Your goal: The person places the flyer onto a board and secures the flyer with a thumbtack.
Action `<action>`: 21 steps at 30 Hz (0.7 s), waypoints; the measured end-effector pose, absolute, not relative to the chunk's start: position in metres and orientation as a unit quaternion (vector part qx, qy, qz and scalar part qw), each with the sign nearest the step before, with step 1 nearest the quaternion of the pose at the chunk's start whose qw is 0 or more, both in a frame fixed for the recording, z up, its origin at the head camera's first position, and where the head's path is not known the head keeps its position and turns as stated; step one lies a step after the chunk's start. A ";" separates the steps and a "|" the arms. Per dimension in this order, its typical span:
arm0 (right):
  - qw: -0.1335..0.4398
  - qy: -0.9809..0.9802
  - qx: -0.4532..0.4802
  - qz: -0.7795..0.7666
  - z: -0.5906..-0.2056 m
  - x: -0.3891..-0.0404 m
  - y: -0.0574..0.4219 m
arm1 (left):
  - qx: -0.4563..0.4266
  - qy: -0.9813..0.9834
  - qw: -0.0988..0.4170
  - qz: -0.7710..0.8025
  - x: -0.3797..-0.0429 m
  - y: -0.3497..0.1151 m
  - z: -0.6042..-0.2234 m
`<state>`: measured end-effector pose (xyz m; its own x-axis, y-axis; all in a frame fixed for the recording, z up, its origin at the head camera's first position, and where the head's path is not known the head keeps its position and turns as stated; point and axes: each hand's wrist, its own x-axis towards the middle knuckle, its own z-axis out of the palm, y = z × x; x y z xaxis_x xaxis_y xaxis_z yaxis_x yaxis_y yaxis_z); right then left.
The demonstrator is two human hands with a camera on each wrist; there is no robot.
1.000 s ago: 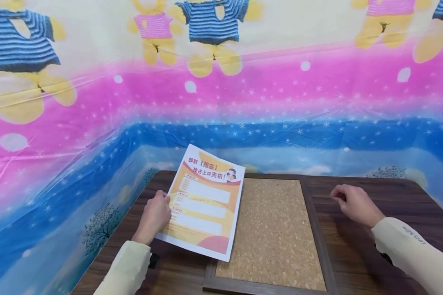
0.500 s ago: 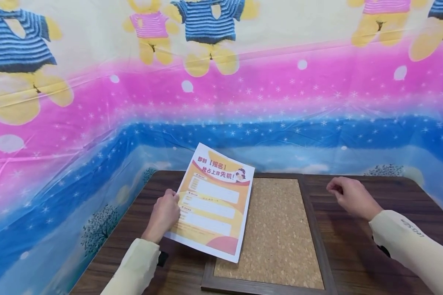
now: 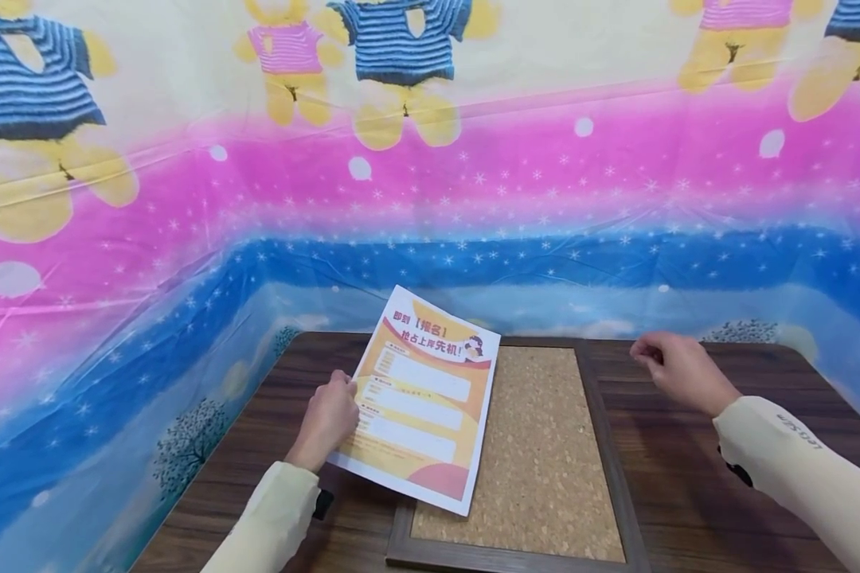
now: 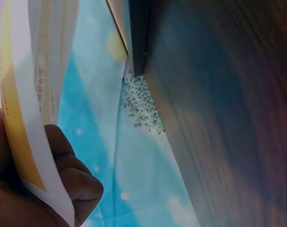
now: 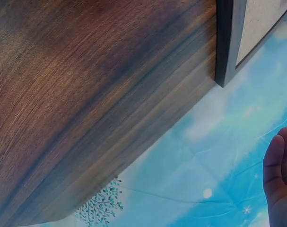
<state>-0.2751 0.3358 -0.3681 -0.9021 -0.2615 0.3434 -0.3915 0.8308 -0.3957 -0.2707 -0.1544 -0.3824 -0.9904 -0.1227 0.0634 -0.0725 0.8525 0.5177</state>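
A printed flyer [image 3: 430,406] in yellow, orange and white is tilted over the left part of a framed cork board [image 3: 545,454] in the head view. My left hand [image 3: 327,419] pinches the sheet by its left edge. Seen from the left wrist, thumb and curled fingers [image 4: 77,175] lie on either side of the paper. To the right of the board, my right hand [image 3: 684,370] hovers over the table with loosely bent fingers. Nothing shows in it; part of that hand [image 5: 281,175] is cut off in the right wrist view.
The board lies on a dark wood-grain table [image 3: 695,469], its brown frame [image 3: 616,446] raised a little above the tabletop. A patterned cloth [image 3: 430,199] in pink, blue and cream hangs behind the table and along its left side.
My left hand has carried the flyer a short way right, so it covers more of the board. My right hand has risen slightly in view, and the head view has shifted a little.
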 end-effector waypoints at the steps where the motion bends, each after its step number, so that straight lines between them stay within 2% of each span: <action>1: 0.139 -0.946 0.174 0.235 -0.368 -0.275 0.336 | 0.049 -0.962 0.045 -0.267 -0.271 -0.153 -0.384; 14: 0.130 -0.948 0.173 0.234 -0.374 -0.272 0.335 | -0.004 -0.970 0.069 -0.233 -0.274 -0.128 -0.404; 21: 0.121 -0.950 0.170 0.231 -0.375 -0.267 0.336 | -0.016 -0.974 0.054 -0.221 -0.275 -0.112 -0.414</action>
